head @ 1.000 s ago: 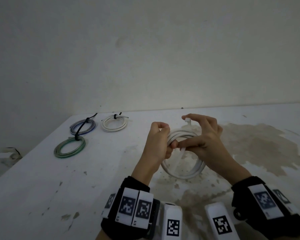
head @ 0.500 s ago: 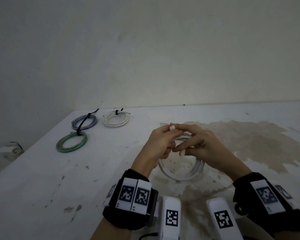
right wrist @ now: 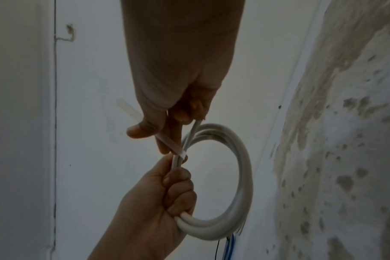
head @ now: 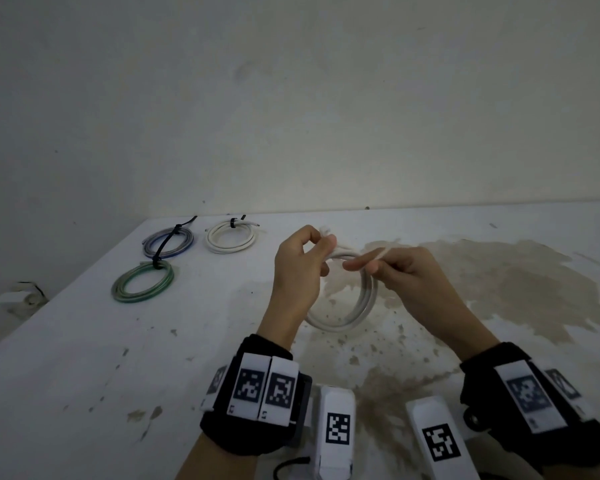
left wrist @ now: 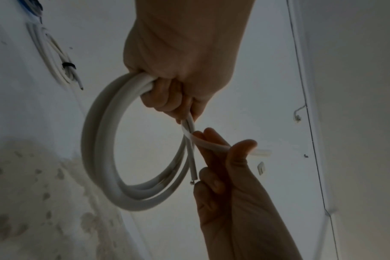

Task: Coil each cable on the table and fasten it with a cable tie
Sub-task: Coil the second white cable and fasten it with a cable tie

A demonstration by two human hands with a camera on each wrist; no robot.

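A white cable coil hangs upright just above the table. My left hand grips its top, fingers curled round the strands. A pale cable tie is looped round the strands just beside that grip. My right hand pinches the tie's tail between thumb and forefinger, and the tail runs out to the right. One loose cable end sticks out below the tie. The tie's head is hidden by my fingers.
Three tied coils lie at the back left: a blue-grey one, a white one and a green one. A large brown stain covers the table's right side. The wall rises right behind the table.
My fingertips met at the coil's top half a second ago. Since then my right hand has drawn away to the right with the tie's tail. My left hand keeps its grip.
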